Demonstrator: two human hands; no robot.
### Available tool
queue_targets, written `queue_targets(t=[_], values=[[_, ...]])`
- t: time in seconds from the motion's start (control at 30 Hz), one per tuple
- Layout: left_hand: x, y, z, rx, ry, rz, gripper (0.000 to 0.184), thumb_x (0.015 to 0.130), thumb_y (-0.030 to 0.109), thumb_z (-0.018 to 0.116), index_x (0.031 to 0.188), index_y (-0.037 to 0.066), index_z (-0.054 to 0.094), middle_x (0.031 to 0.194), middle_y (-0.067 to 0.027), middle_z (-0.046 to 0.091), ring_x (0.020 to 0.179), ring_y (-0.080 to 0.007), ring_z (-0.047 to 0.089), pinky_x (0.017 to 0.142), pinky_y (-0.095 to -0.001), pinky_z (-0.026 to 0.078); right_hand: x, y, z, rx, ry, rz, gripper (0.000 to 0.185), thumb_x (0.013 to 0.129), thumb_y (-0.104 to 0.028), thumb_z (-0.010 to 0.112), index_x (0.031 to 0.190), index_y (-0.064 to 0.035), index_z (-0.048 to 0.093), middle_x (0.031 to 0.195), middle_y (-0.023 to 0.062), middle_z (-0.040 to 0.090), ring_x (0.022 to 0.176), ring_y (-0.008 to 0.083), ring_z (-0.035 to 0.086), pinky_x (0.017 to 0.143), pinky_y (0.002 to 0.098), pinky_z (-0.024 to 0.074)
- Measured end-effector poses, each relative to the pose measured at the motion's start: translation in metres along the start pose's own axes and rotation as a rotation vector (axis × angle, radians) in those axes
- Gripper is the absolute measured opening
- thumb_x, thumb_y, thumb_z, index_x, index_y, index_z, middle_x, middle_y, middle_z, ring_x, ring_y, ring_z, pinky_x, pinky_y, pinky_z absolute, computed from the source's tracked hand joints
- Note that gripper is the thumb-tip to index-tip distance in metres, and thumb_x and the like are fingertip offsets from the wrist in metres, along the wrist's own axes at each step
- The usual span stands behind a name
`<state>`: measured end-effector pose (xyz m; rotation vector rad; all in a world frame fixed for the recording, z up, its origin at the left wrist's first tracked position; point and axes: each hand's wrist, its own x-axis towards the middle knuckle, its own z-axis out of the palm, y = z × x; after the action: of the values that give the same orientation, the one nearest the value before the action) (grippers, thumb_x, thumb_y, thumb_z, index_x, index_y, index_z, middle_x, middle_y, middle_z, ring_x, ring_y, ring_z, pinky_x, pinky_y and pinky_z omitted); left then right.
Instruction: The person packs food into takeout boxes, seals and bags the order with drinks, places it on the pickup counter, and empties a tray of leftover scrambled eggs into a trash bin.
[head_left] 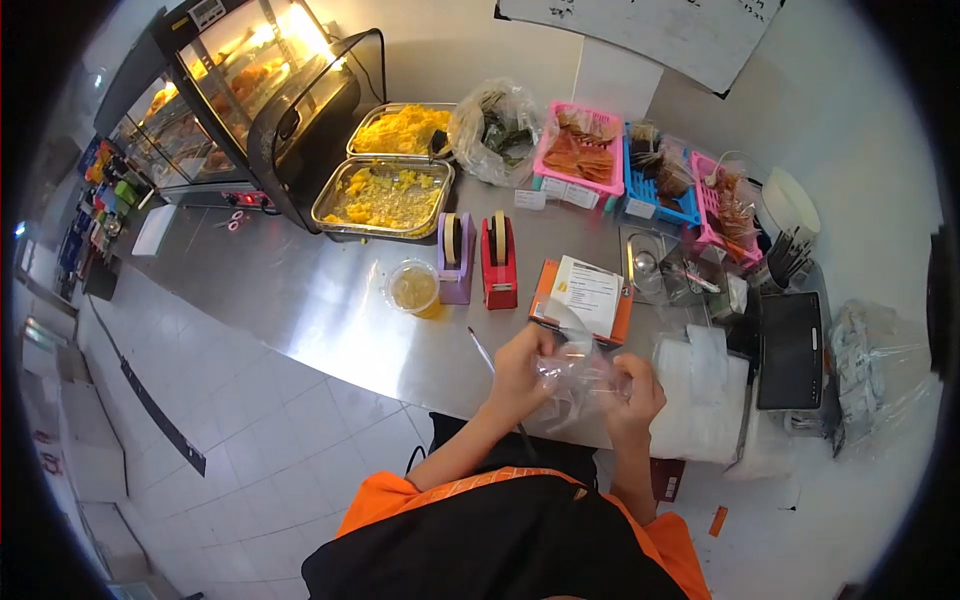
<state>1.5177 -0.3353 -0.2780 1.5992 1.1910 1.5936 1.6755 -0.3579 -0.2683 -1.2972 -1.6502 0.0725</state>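
Steel counter (pixel 330 300) stretched beneath a pale wall, with black corners rounding off the view. At its near edge, the person's left hand (pixel 522 370) and right hand (pixel 637 395) both grasped crumpled clear plastic (pixel 578 380). It lay between them, at three o'clock from the left hand, nine from the right; glare and folds obscured its shape, and some fingertips were hidden. At twelve o'clock beyond it, an orange box (pixel 544 285) bore a white printed sheet (pixel 588 295), too small to read. Just past twelve, a whiteboard (pixel 660 30), cut off above, carried illegible writing.
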Motion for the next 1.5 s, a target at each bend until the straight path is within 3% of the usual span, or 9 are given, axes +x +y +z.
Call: queue_targets(t=[0.13,0.23,0.37,0.43,0.67,0.87,1.03,1.2,1.5], values=[[0.000,-0.010,-0.016,0.167,-0.061,-0.221,0.023,0.065,-0.001,0.060,0.071,0.002,0.038,0.067,-0.0074,0.045,0.064,-0.0140,0.045,0.058,-0.0258,0.038,-0.003,0.016,-0.004,-0.002,-0.053,0.173,0.021,0.061,0.003,0.063,0.078,-0.0046,0.054,0.081,0.0088,0.053,0.073,0.0212,0.052,0.055,0.0286,0.0429],[-0.005,-0.027,-0.025,0.063,-0.320,-0.215,0.024,0.066,0.004,0.064,0.079,0.002,0.045,0.073,-0.0083,0.048,0.068,-0.0153,0.048,0.062,-0.0267,0.040,0.003,-0.008,0.002,-0.163,-0.236,-0.411,0.023,0.064,0.003,0.060,0.085,-0.0055,0.057,0.080,0.0083,0.053,0.067,0.0196,0.053,0.054,0.0258,0.0440],[-0.024,-0.079,-0.087,-0.024,-0.840,-0.488,0.059,0.060,0.024,0.074,0.106,0.002,0.045,0.091,-0.0098,0.052,0.080,-0.0199,0.052,0.072,-0.0285,0.043,-0.025,0.008,0.014,0.214,-0.628,-0.084,0.029,0.065,0.004,0.058,0.092,-0.0070,0.057,0.081,0.0083,0.053,0.068,0.0171,0.054,0.061,0.0258,0.0454],[-0.025,-0.128,-0.126,0.289,-0.421,-0.969,0.083,0.052,0.035,0.078,0.114,-0.003,0.037,0.104,-0.0188,0.046,0.094,-0.0257,0.047,0.080,-0.0325,0.041,-0.023,0.025,0.009,0.393,-0.697,0.332,0.026,0.067,0.003,0.059,0.092,-0.0054,0.056,0.081,0.0062,0.053,0.069,0.0133,0.053,0.064,0.0254,0.0450],[0.016,-0.166,-0.102,0.104,0.531,-0.159,0.096,0.050,0.013,0.080,0.121,0.005,0.015,0.114,-0.0156,0.037,0.105,-0.0281,0.041,0.090,-0.0348,0.035,-0.045,0.058,0.031,0.607,-0.606,0.674,0.009,0.077,-0.007,0.056,0.084,-0.0021,0.051,0.069,-0.0005,0.051,0.060,0.0040,0.048,0.046,0.0193,0.0388],[0.006,-0.089,-0.075,0.297,0.350,0.167,0.073,0.048,0.012,0.079,0.110,0.002,0.042,0.107,-0.0103,0.046,0.101,-0.0227,0.046,0.087,-0.0331,0.038,-0.058,0.070,0.049,0.629,-0.544,0.743,0.013,0.081,-0.014,0.054,0.082,-0.0016,0.051,0.062,0.0004,0.051,0.048,0.0049,0.045,0.043,0.0193,0.0364],[-0.038,-0.035,-0.003,-0.499,0.089,-0.297,0.073,0.052,0.016,0.077,0.115,0.001,0.043,0.116,-0.0110,0.046,0.107,-0.0218,0.045,0.092,-0.0333,0.035,-0.067,0.079,0.061,0.803,-0.554,0.979,0.027,0.086,-0.027,0.044,0.095,-0.0027,0.053,0.068,0.0012,0.053,0.053,0.0057,0.047,0.045,0.0200,0.0372],[-0.059,-0.064,0.030,-0.059,-0.076,-0.177,0.071,0.049,0.012,0.078,0.113,0.005,0.046,0.116,-0.0128,0.045,0.108,-0.0243,0.043,0.093,-0.0345,0.033,-0.053,0.073,0.031,1.046,-0.419,1.266,0.041,0.090,-0.035,0.032,0.109,-0.0034,0.049,0.088,0.0060,0.054,0.064,0.0108,0.051,0.055,0.0220,0.0420],[-0.076,-0.070,0.027,0.318,-0.412,-0.004,0.077,0.049,0.022,0.078,0.118,0.012,0.044,0.119,-0.0159,0.038,0.104,-0.0334,0.042,0.089,-0.0385,0.036,-0.069,0.093,0.034,0.624,-0.341,0.709,0.025,0.084,-0.006,0.040,0.107,-0.0008,0.048,0.098,0.0085,0.054,0.089,0.0154,0.053,0.079,0.0241,0.0405]])
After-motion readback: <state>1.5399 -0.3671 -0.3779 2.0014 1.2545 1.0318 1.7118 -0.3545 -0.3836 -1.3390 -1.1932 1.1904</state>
